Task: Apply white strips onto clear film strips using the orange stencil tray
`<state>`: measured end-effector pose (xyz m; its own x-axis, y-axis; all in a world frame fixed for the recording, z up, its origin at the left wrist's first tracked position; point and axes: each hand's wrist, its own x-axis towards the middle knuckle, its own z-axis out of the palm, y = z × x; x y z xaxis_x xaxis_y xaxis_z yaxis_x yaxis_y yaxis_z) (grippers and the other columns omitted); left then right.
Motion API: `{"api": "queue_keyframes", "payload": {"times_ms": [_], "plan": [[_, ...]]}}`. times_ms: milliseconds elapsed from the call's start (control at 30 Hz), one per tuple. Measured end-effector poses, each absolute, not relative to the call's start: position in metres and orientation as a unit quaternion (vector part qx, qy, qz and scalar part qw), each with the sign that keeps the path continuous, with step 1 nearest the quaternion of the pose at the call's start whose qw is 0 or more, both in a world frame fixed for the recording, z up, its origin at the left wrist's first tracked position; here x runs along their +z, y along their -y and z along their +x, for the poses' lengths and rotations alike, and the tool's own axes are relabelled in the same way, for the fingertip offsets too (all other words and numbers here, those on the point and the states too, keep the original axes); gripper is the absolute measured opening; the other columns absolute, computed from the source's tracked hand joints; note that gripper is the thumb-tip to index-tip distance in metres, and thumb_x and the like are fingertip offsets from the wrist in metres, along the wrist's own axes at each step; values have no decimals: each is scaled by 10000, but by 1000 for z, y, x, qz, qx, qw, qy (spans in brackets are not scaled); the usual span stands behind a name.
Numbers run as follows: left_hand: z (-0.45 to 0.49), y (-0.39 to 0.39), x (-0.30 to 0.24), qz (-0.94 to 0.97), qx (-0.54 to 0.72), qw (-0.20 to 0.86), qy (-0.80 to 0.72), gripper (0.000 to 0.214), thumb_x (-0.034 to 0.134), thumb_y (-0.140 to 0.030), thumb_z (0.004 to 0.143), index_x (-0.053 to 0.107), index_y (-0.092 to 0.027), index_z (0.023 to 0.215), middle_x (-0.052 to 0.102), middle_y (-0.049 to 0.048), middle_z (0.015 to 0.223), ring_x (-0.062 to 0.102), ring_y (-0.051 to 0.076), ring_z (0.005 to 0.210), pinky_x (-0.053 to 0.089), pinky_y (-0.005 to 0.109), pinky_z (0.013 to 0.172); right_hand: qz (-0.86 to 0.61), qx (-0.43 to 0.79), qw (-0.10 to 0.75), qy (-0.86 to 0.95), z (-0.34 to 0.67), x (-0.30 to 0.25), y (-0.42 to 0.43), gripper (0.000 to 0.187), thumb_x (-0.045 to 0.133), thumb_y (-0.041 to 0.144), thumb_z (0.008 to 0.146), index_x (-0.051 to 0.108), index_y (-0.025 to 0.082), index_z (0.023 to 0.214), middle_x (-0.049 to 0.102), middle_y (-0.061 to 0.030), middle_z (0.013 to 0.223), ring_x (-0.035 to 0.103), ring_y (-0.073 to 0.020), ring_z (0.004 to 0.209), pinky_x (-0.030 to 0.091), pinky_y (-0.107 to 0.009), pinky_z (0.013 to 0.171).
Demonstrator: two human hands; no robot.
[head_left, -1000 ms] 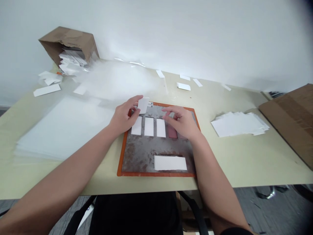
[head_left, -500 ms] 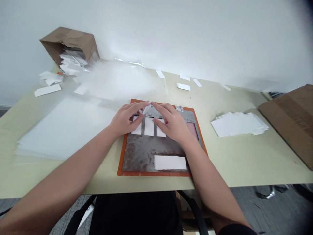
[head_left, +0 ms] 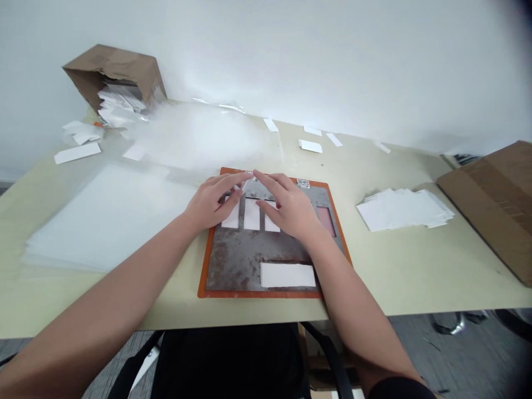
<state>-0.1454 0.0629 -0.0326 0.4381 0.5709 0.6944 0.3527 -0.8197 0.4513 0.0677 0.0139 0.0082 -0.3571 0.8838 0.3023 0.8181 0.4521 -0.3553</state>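
Observation:
A rusty metal plate with an orange border (head_left: 241, 260) lies on the table in front of me. Its upper row of slots holds three white cards (head_left: 251, 215) and shows a bare pink slot (head_left: 325, 220) at the right. A wider white card (head_left: 287, 275) sits in the lower slot. My left hand (head_left: 211, 200) and my right hand (head_left: 286, 208) lie over the upper row with fingers stretched out, their tips meeting on a small white card (head_left: 248, 183) at the plate's top edge. That card is mostly hidden under the fingers.
A stack of clear plastic sheets (head_left: 108, 216) lies at the left. A tipped cardboard box (head_left: 114, 72) spills white cards at the far left. A pile of white cards (head_left: 403, 209) sits to the right, beside flat cardboard (head_left: 494, 199). Loose cards (head_left: 311, 146) lie near the wall.
One second ago my left hand held a white card up above the plate. It has come down, my right hand has moved left, and both hands now press it at the top edge.

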Motion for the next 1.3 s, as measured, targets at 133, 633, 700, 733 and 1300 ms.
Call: {"api": "queue_keyframes", "payload": {"times_ms": [133, 633, 700, 733, 1300], "plan": [[-146, -64, -35, 836, 446, 131, -291, 340, 470, -222, 974, 571, -208, 1298, 714, 69, 1078, 625, 119, 742, 509, 253, 696, -508, 70, 248, 822, 71, 5, -14, 523, 507, 263, 946, 444, 277, 1465, 570, -83, 1333, 622, -188, 862, 539, -324, 699], [-146, -64, -36, 821, 430, 145, -348, 379, 502, -281, 945, 551, -215, 1315, 690, 38, 967, 662, 138, 798, 534, 250, 725, -523, 242, 398, 714, 88, 6, -17, 124, 624, 334, 882, 635, 216, 918, 693, -12, 912, 568, -100, 602, 475, -266, 602], [-146, -64, -36, 822, 421, 148, -354, 398, 512, -267, 933, 540, -226, 1328, 682, 32, 964, 667, 136, 800, 535, 245, 717, -548, 281, 410, 672, 101, 16, -15, 187, 654, 381, 856, 639, 211, 932, 670, -11, 865, 529, -94, 567, 455, -266, 569], [-146, -64, -36, 822, 418, 149, -357, 406, 512, -259, 928, 535, -232, 1333, 679, 31, 969, 668, 133, 797, 534, 243, 714, -555, 298, 413, 658, 108, 22, -14, 215, 668, 395, 844, 643, 209, 950, 661, -13, 855, 515, -93, 565, 446, -264, 560], [-147, -64, -37, 815, 410, 134, -388, 392, 491, -228, 930, 556, -234, 1316, 678, 22, 905, 644, 121, 727, 521, 232, 686, -605, 510, 354, 498, 151, -6, -18, 363, 814, 458, 657, 666, 179, 836, 446, 73, 561, 285, -48, 478, 160, -203, 427]]}}
